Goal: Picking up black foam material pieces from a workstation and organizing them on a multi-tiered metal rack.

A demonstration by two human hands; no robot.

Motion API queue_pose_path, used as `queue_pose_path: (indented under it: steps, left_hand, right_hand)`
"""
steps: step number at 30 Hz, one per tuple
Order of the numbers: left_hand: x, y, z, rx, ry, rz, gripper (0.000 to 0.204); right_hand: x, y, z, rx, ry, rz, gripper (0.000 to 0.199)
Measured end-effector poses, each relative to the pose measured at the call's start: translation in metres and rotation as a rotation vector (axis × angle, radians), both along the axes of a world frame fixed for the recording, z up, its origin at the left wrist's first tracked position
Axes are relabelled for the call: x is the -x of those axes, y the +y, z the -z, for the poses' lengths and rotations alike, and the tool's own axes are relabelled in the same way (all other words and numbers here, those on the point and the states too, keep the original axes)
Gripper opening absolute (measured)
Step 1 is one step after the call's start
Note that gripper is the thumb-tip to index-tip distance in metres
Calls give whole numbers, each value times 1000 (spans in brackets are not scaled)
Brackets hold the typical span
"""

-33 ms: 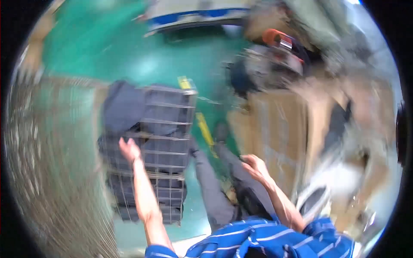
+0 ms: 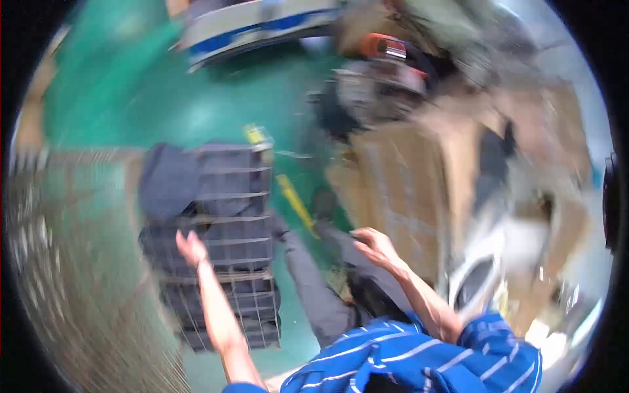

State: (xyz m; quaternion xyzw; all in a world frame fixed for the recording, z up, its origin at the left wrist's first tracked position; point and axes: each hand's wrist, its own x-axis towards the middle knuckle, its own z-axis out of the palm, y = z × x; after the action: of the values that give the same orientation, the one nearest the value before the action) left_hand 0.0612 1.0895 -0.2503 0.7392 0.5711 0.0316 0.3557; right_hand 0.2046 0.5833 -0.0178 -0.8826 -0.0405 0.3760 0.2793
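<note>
Head view: the whole picture is smeared by motion, so fine detail is lost. The left hand (image 2: 190, 247) sits left of centre, fingers loosely spread and closed on nothing. It lies over the wire crate (image 2: 226, 262), which stands on the green floor (image 2: 131, 92) in the middle left of the frame. Whether the hand touches the crate's wires or hovers just above them cannot be told through the blur. Dark grey cloth (image 2: 170, 180) fills the crate and spills over its upper left corner.

The right hand (image 2: 375, 246) is right of centre, palm down with fingers slightly curled and nothing in it. It is just beside the lower edge of a large cardboard box (image 2: 400, 183). The two hands are well apart, with the person's grey trouser legs (image 2: 314, 288) between them. A blue striped sleeve (image 2: 419, 354) fills the lower middle.

A yellow strip (image 2: 295, 203) runs diagonally on the floor between crate and box. A wire mesh panel (image 2: 65, 295) curves down the left edge. An orange-red object (image 2: 383, 46) lies at the top.

Against the picture just before, nothing has visibly shifted. Both hands, the crate and the box keep the same places, so the crate's cloth has not been gripped.
</note>
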Motion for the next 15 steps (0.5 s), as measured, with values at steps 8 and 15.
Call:
queue_pose_path:
  steps: [8,15]
  left_hand:
    - [153,-138,-72,109,240,253,60]
    - [112,-245,-192,58,476,742,40]
  right_hand:
    - [53,-178,-98,33,-295,445,38]
    - [168,-446,-131,526,-666,1045,29]
